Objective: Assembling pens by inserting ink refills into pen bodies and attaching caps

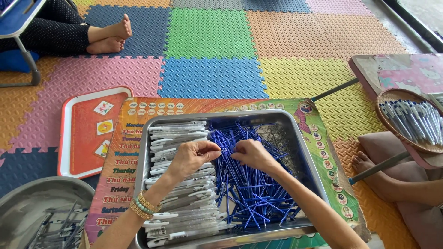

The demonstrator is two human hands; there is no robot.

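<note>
The floor is showing a mat of foam squares in pink, green, blue, yellow and orange. On it a low bench is standing, with a bright printed top: rows of coloured words on its left side and small round pictures down its right edge.

A big metal tray is sitting on the bench. White pen shells are lying in its left half, mostly pointing left to right. Blue refills are piling up in its right half, crossing each other every way.

The left hand and the right hand are meeting over the middle of the tray, just above the refills. Both grips are pinching closed on one thin piece, too small to tell what it is. It is lying sideways between the fingertips, running left to right. The white shells are nearer the left hand, and the blue pile is nearer the right hand.

A red tray with small square picture stickers is lying on the floor to the left. A grey bowl with dark pieces is sitting at the bottom left. A basket of finished pens is resting on a pink bench at the right. Other people's feet are showing at the top left and the right.
</note>
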